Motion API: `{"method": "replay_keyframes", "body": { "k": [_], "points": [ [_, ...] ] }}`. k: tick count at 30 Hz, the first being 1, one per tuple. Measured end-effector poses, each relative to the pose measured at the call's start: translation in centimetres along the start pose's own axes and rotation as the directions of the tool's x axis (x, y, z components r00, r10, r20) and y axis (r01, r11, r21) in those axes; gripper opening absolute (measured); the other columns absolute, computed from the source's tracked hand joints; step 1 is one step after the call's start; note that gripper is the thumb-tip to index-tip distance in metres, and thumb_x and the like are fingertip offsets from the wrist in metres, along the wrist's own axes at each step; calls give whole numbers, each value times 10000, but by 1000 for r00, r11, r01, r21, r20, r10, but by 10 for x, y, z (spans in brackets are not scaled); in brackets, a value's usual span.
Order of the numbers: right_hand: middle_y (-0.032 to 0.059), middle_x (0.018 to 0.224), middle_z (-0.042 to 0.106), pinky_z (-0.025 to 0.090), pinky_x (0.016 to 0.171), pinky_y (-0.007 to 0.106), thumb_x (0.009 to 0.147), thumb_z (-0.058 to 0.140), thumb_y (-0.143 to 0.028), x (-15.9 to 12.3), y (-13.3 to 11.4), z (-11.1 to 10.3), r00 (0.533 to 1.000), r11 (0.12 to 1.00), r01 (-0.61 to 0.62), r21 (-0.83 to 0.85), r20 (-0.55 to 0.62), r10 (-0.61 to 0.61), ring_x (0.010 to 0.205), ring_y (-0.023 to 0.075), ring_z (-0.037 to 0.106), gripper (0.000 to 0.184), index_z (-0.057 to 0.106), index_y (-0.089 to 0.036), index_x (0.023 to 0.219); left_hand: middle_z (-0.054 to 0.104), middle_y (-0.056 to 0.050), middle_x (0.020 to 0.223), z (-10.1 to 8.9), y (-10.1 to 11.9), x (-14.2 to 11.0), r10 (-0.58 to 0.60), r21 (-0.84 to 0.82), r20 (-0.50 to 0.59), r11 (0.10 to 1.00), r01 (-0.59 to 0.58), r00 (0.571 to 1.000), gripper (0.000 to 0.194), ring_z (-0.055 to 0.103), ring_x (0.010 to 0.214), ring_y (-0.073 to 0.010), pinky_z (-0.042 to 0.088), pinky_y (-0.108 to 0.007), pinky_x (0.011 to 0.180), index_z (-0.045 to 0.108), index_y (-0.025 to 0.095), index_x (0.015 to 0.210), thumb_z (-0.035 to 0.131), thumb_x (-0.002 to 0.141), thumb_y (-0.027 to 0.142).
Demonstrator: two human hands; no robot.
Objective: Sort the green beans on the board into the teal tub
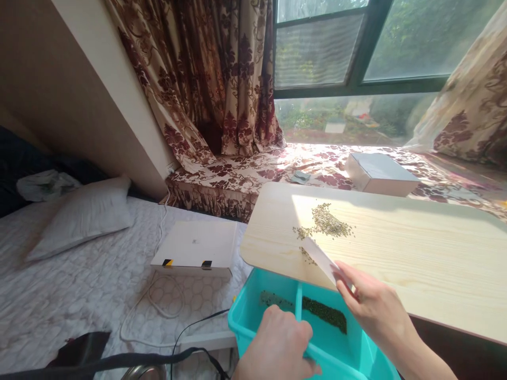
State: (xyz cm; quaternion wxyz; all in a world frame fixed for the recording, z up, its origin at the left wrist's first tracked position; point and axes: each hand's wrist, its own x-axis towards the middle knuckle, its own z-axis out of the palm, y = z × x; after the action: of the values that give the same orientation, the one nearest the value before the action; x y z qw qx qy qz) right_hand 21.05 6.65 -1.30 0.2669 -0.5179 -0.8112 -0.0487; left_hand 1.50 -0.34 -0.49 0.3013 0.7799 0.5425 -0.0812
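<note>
My right hand [372, 298] is closed around a thin white card [321, 259], pinching its near end. The card's far edge rests on the light wooden tabletop [415, 248], among small brownish-green beans or seeds [331, 222]. A few of these lie between the card and the table's near edge. Below that edge stands a turquoise divided box [247, 295]. Dark green grains [325, 315] lie in its middle compartment, and a thin scatter of grains [275, 300] in the left one. My left hand [279, 343] is closed over the box's near rim, its fingertips partly hidden.
To the left, a white flat box [196, 245] lies on the quilted bed [119, 274] near a pillow [85, 216] and cables. Behind the table, another box [380, 174] and a small cloth [301, 177] sit on the patterned window ledge. A dark strap crosses the lower left.
</note>
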Motion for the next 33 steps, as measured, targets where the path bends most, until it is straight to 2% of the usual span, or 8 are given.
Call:
{"method": "replay_keyframes", "body": {
  "k": [4,9,14,19,22,25,28,33],
  "points": [
    [24,838,792,542,538,236,889,420,-289,3,3,-7,1000,999,-12,34,8,12,653,162,726,342,735,-256,1016,698,-86,912,4,-3,-2,7,6,-17,1000,-7,1000,382,614,926,-303,478,-386,852,717,191,956,717,840,555],
    [12,909,793,514,496,240,899,461,-376,-6,13,-21,996,998,-64,25,60,63,680,169,722,325,749,-275,1010,683,-68,880,6,-10,-8,-1,7,-56,1000,1,998,353,608,898,-292,472,-362,801,699,201,900,725,832,546],
    [18,895,789,489,486,257,923,426,-390,-5,8,-22,988,997,-81,1,129,80,613,163,695,355,753,-276,1002,682,-60,903,5,-16,-9,-51,-26,-44,998,50,998,349,602,916,-288,453,-353,798,691,209,897,739,813,544],
    [30,888,788,481,487,263,915,415,-384,3,5,-25,985,995,-103,7,137,102,586,166,681,355,744,-274,986,680,-52,891,4,-17,-10,-57,-40,-50,998,55,997,324,600,906,-277,437,-342,788,682,214,875,735,821,528],
    [30,778,768,434,431,263,893,419,-385,-1,11,-33,984,995,-92,-48,150,98,511,170,648,343,734,-278,981,680,-47,891,3,-19,-13,-65,-39,-54,997,62,996,332,602,909,-272,433,-336,786,672,215,870,750,814,533],
    [32,613,704,356,369,278,878,387,-386,-8,17,-41,992,986,-65,-155,96,81,424,185,588,367,733,-270,927,679,-43,878,2,-22,-14,-84,-33,-38,996,82,996,334,605,891,-268,431,-332,764,664,215,858,761,807,531],
    [27,536,652,314,362,289,865,376,-369,-11,19,-45,996,973,-56,-224,54,70,394,195,552,372,733,-273,902,680,-38,881,1,-26,-15,-93,-29,-50,995,92,994,329,607,888,-266,427,-330,752,659,216,864,754,818,528],
    [17,521,642,313,377,285,844,420,-355,-9,16,-45,987,979,-70,-192,130,97,413,199,563,301,714,-289,850,679,-34,883,-1,-26,-16,-97,-31,-53,995,95,994,317,608,892,-264,420,-325,748,649,217,851,748,827,517]
  ]
}}
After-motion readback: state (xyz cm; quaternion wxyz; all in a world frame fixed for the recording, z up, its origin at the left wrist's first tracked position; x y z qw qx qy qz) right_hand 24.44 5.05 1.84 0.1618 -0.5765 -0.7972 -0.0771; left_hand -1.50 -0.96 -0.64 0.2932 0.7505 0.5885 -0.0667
